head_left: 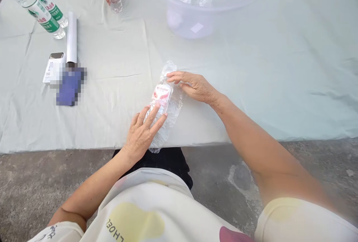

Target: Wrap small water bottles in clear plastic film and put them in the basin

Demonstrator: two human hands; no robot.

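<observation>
Both hands (140,134) (200,87), loosely spread, touch a film-wrapped bottle (162,93), its long axis slanting away and slightly right.

Left arm (95,188) angles in from low on its own side, and the left hand (140,134) is palm down, knuckles up, fingers (152,115) kinda loosely fanned and pointing forward and a bit to the right. The right arm (248,141) slants in across the front and gets farther out, wrist (216,100) pretty much straight, so from where I'm standing the right hand (198,87) sits ahead of the left one, its longer fingers stretched leftward and close together, thumb (188,90) a bit apart on the near side.
</observation>
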